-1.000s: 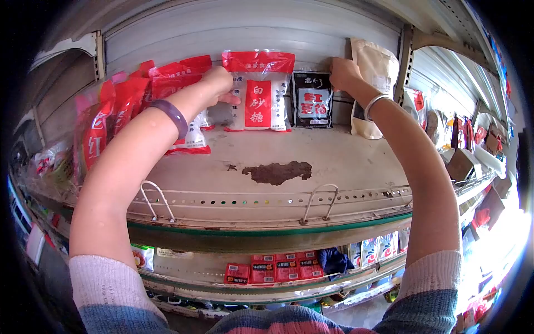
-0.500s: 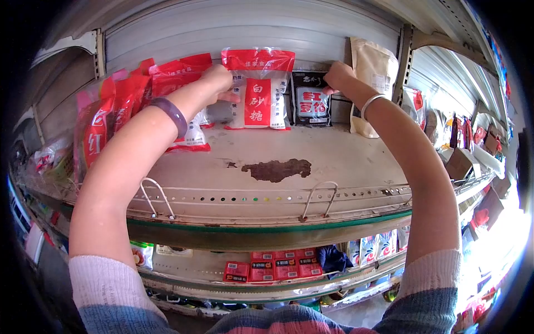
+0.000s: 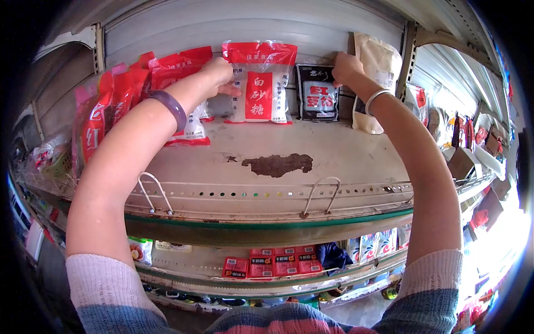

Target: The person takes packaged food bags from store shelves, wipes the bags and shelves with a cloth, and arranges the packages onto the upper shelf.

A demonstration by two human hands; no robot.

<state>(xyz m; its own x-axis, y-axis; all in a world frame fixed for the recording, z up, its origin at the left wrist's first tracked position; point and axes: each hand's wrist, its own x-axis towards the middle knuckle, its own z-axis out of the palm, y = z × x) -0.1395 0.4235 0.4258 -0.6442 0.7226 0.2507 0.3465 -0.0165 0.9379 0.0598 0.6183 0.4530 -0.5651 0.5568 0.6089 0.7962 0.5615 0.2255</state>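
Observation:
On the upper shelf stands a red and white bag (image 3: 259, 89) with a clear top strip. My left hand (image 3: 219, 77) is at its left edge, the fingers bent and partly hidden; its grip cannot be made out. A black packet (image 3: 317, 93) with red lettering stands to the right of that bag. At its upper right edge is my right hand (image 3: 347, 69), fingers curled, the fingertips touching the packet's side. Just right of this hand a beige pouch (image 3: 378, 61) stands upright. More red bags (image 3: 130, 89) lean together behind and left of my left forearm.
The shelf (image 3: 222, 161) has a brown worn patch and a low wire rail (image 3: 267, 192) at its front. Small red boxes (image 3: 275, 263), a dark blue cloth-like item (image 3: 334, 256) and white packets sit on the lower shelf. More goods hang at the right.
The black packet has shifted slightly right relative to the red and white bag and sits a little more upright. My right hand has stayed at its edge. The view has moved slightly.

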